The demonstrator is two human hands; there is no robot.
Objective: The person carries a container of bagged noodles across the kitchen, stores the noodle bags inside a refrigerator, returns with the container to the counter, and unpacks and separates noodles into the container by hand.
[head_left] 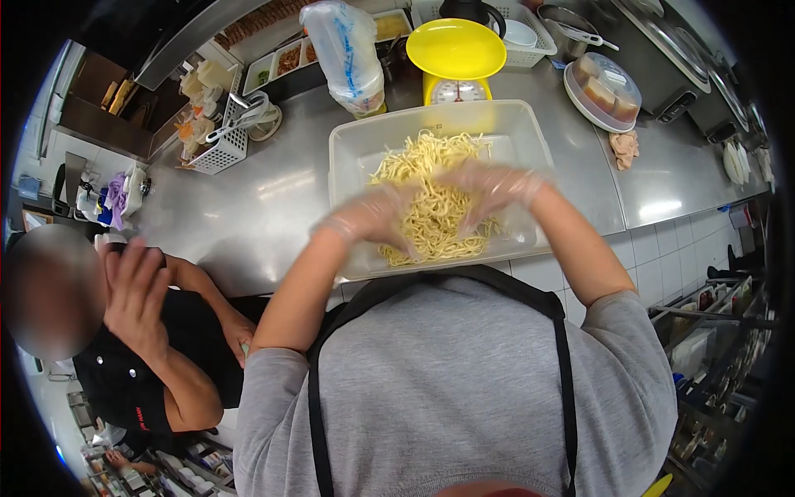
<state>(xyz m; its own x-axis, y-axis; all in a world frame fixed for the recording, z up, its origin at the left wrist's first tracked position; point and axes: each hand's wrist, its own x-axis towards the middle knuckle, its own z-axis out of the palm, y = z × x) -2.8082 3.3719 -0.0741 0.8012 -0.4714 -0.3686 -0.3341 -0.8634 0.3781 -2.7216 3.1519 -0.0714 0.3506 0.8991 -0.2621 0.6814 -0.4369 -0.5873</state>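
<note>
A heap of pale yellow noodles [439, 203] lies in a large translucent plastic tub [344, 157] on the steel counter. Both my hands wear clear plastic gloves and are blurred by motion. From the left side of the heap, my left hand [373, 217] curls around noodles, thumb toward me. My right hand [497, 190] curves over the other side, its fingers among the strands. Some fingertips are hidden in the noodles. Directly behind the tub stands a yellow kitchen scale [455, 50] with a round dial.
A plastic bag [344, 58] stands at the tub's far left corner. A white basket [224, 153] holds containers further left. At right are a clear-lidded container [603, 93] and a crumpled cloth [624, 151]. Close on my left stands a co-worker [157, 331], one hand raised.
</note>
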